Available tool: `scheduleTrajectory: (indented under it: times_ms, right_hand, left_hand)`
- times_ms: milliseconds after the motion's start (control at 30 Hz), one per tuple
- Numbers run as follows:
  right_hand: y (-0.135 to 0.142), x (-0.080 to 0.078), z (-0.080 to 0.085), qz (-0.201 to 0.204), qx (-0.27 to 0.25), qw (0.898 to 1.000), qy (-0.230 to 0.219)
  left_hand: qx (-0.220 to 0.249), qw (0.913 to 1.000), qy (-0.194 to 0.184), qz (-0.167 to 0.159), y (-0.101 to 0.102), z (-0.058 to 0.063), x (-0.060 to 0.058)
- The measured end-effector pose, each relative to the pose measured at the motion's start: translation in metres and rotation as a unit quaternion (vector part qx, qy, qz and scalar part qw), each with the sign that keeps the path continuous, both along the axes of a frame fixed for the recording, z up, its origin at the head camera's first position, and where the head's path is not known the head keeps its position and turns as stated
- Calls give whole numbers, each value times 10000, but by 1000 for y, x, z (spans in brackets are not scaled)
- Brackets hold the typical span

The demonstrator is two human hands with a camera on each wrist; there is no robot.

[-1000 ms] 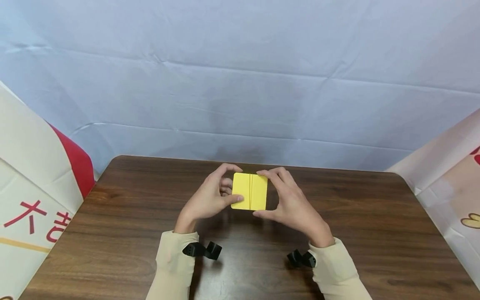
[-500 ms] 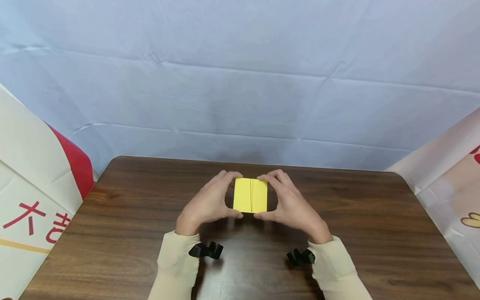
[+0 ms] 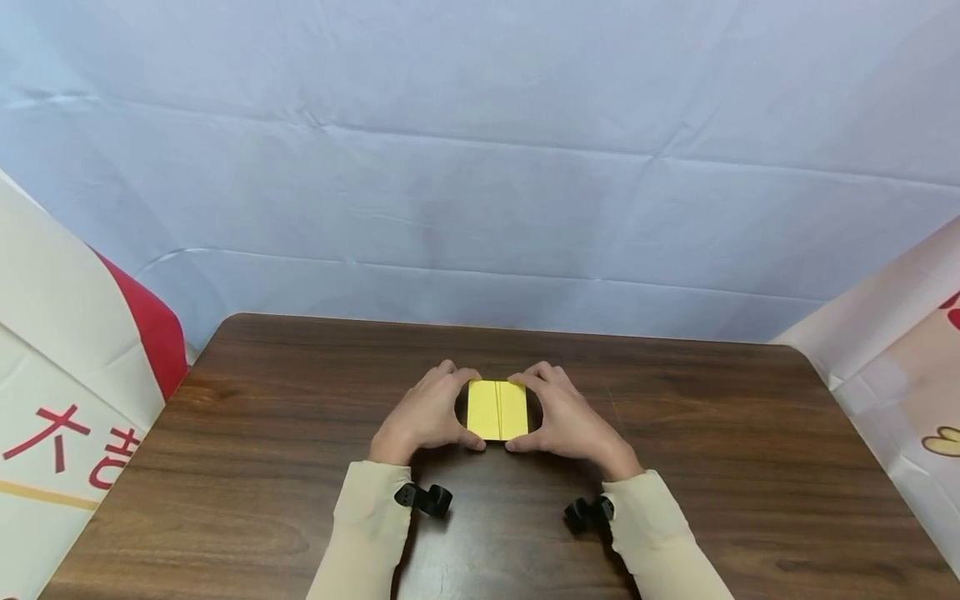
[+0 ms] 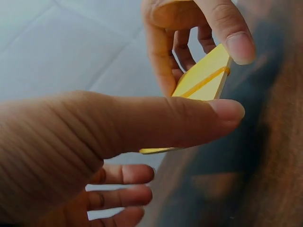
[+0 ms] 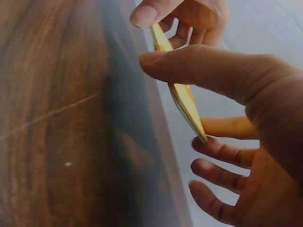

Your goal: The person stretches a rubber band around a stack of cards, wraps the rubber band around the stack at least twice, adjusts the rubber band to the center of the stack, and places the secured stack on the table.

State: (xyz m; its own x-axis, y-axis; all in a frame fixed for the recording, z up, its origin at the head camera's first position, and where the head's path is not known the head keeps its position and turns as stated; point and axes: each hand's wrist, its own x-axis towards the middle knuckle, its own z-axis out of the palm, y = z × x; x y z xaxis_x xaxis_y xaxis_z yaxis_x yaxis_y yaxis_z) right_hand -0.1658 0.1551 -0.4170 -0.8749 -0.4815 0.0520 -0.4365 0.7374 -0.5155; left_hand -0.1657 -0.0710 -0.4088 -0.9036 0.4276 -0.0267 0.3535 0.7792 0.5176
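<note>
A thin square stack of yellow cards [image 3: 482, 410] is between my two hands in the middle of the head view. Round its middle runs a yellow rubber band [image 4: 203, 82], its strands converging toward the near edge. My left hand [image 3: 429, 414] pinches the left part, thumb at the near edge and index finger at the far edge. On the other side my right hand [image 3: 566, 419] grips the right part the same way. In the right wrist view, layers show along the edge of the card stack [image 5: 187, 104]; the thumb hides part of it.
Beneath the hands is a dark brown wooden table [image 3: 247, 433]. A pale blue cloth [image 3: 480, 183] hangs behind its far edge. Printed cloths flank the table, one with red characters [image 3: 52, 433] on the left. Each wrist wears a small black camera [image 3: 423, 499].
Both hands have brought the card stack down and nearer the tabletop. My left thumb has slid from the stack's face to its near edge.
</note>
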Motion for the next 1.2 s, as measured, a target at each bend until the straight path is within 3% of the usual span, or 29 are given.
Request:
scheduleTrajectory:
  times_ms: [300,967,1100,1200]
  right_hand:
    - [2,-3,-12,15,101,9999,-127]
    - [3,-3,-15,66,162,9992,-358]
    - [7,-3,-12,5,-125,9989,-453]
    - [15,-2,-4,-139,-465,9986,-190]
  left_hand:
    - [-57,9990,-446,57,3,-16,-4]
    - [-71,9978,-655,101,3,-16,-4]
    - [46,9980,-520,355,-7,-13,-3]
    - [118,9972,-51,734,-19,-9,-3]
